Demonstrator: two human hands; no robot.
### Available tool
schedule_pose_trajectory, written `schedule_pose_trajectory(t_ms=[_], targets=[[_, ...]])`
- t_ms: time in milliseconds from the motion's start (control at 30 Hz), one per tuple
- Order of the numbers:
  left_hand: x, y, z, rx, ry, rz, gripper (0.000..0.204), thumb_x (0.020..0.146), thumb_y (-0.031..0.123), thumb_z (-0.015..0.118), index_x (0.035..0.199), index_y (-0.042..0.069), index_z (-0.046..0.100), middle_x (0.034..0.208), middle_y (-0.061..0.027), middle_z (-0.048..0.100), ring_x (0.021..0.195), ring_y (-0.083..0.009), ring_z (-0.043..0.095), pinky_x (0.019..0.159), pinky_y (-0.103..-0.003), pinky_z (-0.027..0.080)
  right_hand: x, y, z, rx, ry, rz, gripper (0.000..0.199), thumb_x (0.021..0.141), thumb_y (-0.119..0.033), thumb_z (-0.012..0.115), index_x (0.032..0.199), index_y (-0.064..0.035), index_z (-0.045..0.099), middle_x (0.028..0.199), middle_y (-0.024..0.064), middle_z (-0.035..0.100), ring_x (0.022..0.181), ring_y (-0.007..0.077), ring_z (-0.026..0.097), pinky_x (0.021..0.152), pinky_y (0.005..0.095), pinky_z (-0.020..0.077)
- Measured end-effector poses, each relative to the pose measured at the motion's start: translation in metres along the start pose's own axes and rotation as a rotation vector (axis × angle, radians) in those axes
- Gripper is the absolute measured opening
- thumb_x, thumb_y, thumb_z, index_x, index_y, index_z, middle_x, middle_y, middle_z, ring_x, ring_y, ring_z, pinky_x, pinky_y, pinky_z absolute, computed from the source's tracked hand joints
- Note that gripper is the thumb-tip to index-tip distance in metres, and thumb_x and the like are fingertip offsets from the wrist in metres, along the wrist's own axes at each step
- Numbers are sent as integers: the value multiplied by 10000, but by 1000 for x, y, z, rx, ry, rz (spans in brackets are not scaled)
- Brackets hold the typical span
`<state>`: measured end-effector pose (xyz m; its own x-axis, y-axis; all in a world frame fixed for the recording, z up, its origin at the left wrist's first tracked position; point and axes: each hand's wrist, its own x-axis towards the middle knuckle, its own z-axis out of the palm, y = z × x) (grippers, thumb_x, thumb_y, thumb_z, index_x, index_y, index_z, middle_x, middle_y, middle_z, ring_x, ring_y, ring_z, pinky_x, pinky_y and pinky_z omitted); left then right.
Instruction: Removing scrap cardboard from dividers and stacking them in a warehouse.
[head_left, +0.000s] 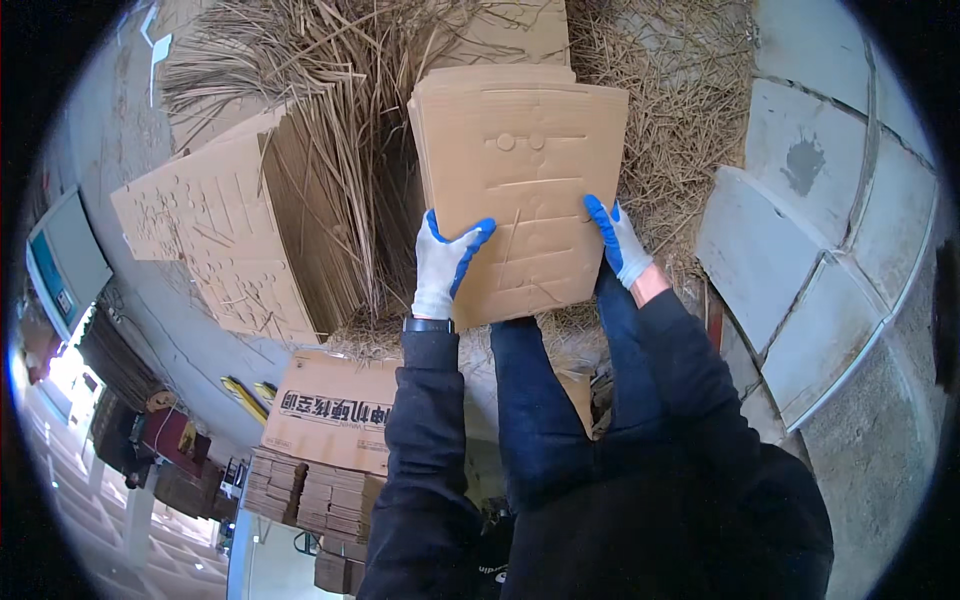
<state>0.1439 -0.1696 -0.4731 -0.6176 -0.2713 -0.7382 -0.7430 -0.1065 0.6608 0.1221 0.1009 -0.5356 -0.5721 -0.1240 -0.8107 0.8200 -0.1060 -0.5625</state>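
Note:
A stack of flat die-cut cardboard sheets (540, 220) lies in front of me, its near edge above my knees. Slots and small round marks run across the top sheet. My left hand (448, 262), in a white and blue work glove, grips the left edge, thumb on the top face. At the right edge my right hand (620, 238), gloved the same way, holds the sheets with its thumb on top. The fingers of both hands are partly hidden at the edges and beneath the cardboard.
To the left leans a thick stack of cut cardboard (215, 220) with scraps on it. Narrow cardboard strips (330, 130) and a heap of offcuts (675, 120) surround the sheets. Pale panels (770, 280) stand at right. A printed cardboard box (330, 400) and bundled cardboard (330, 505) sit lower left.

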Motion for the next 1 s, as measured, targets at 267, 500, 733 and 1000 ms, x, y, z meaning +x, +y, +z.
schedule_pose_trajectory(t_ms=[267,500,733,1000], targets=[[-93,16,40,167,127,168,603,678,248,887,1131,-23,596,1034,-130,697,898,-204,676,812,-329,545,-86,-36,-56,-122,181,-19,491,898,-215,704,1303,-4,524,1190,70,631,1049,143,587,937,293,471],[-145,42,8,155,107,517,679,659,285,854,1194,-28,574,1120,-178,648,1015,-315,654,909,-372,521,-125,-147,-87,-767,-209,-406,457,863,-238,694,1259,-38,582,1210,131,636,1093,216,610,953,343,493],[-96,-48,-13,-109,417,557,504,872,6,638,1354,25,494,1344,-169,542,1237,-273,545,1079,-363,420,-24,-137,-6,-430,-618,-812,558,953,-277,582,1424,-10,448,1440,146,476,1320,236,459,1122,356,345],[-95,-55,-3,-688,218,201,530,981,170,568,1465,79,375,1383,-145,504,1257,-237,511,1081,-344,405,10,-107,-4,-573,-567,-511,614,944,-197,609,1478,-23,361,1466,133,445,1336,245,442,1130,371,339]])
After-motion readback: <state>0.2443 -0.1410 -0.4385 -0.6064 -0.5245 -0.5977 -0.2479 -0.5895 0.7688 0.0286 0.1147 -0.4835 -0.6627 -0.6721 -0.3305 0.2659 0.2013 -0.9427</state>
